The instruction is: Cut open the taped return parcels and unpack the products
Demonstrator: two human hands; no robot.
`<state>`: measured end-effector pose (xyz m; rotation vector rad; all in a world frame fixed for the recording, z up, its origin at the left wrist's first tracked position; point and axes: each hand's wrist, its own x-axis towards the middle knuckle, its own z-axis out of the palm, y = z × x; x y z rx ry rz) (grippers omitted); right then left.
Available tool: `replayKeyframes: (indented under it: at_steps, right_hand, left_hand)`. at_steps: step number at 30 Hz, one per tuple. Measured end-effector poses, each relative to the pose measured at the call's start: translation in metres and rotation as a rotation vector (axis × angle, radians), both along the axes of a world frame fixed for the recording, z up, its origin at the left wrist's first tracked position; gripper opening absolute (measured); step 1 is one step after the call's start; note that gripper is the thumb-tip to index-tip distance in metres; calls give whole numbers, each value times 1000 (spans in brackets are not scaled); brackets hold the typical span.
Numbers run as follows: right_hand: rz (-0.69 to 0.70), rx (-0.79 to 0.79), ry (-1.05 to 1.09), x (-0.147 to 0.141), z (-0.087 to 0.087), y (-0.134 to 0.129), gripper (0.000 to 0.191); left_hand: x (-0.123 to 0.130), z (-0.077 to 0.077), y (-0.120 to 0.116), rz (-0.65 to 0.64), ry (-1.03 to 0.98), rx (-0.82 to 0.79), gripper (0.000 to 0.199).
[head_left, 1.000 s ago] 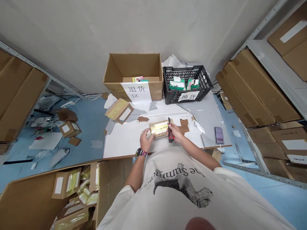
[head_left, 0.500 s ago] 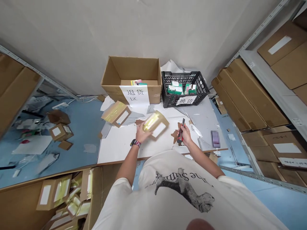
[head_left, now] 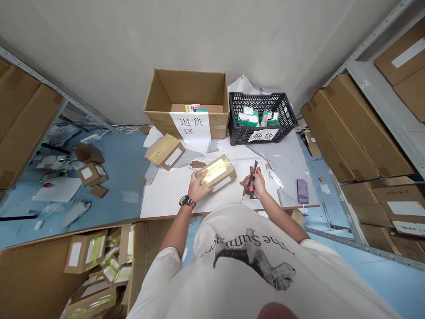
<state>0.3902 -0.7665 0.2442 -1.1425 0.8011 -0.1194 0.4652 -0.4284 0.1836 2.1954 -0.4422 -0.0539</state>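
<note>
My left hand is closed on the left end of a small cardboard box, which has shiny yellowish tape along its top and a white label on its near side. The box is over the white tabletop. To the right, my right hand grips a red and black utility knife, its tip pointing away from me. Whether its blade is out I cannot tell. Torn brown cardboard pieces lie beneath that hand. A second taped box sits tilted at the table's back left.
At the back stand a large open carton and a black plastic crate with green boxes inside. A phone-like purple item lies at right. A big carton of taped boxes stands lower left. Shelves with cartons flank the right.
The box in my left hand has turned so its taped top faces up more, and it is sharper now. My right hand keeps the knife. The whole view has shifted slightly.
</note>
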Motion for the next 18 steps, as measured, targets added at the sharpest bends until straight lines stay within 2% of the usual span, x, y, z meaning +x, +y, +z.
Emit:
replayKeyframes:
  at_steps: [3, 6, 9, 11, 15, 18]
  right_hand:
    - [207, -187, -50, 0, 6, 3, 53]
    - [562, -572, -64, 0, 20, 5, 60]
    - [984, -1001, -54, 4, 40, 10, 57]
    - [1215, -1205, -28, 11, 54, 16, 56]
    - [1507, -1458, -21, 32, 74, 35, 52]
    - [1656, -1583, -70, 50, 79, 52, 55]
  left_hand:
    - [3, -15, -4, -111, 23, -16, 107]
    - [7, -30, -7, -236, 108, -54, 116]
    - [8, -41, -7, -238, 193, -130, 123]
    - [6, -46, -6, -194, 242, -185, 127]
    - [2, -51, -7, -173, 306, -268, 131]
    - [1, -54, -10, -169, 345, -334, 133]
